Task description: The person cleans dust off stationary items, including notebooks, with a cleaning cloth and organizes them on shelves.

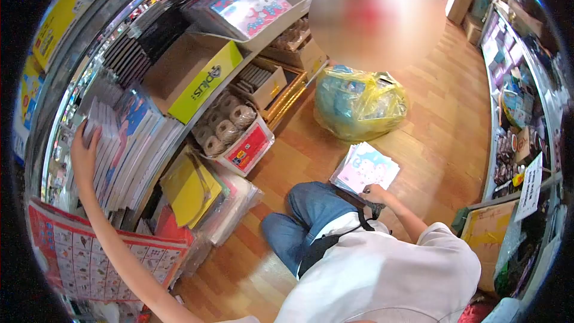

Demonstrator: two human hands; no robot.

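Note:
On the left shelf, my left hand (85,151) rests against the ends of a row of thin grey-white notebooks (106,128), fingers apart and touching them. Beside these stand more booklets with blue and pink covers (133,110). My right hand (375,194) is closed at the lower edge of a fanned stack of booklets (368,166) on the wooden floor. The top cover is pale blue and pink with cartoon figures. A black strap-like thing (373,209) lies at my right wrist; what my curled fingers hold, if anything, is hidden.
A yellow plastic bag (362,104) stuffed with bluish things sits on the floor ahead, below a blurred area. Left shelves hold a green-fronted box (203,81), a box of rolls (245,149) and yellow folders (190,188). A stocked shelf (517,101) lines the right side.

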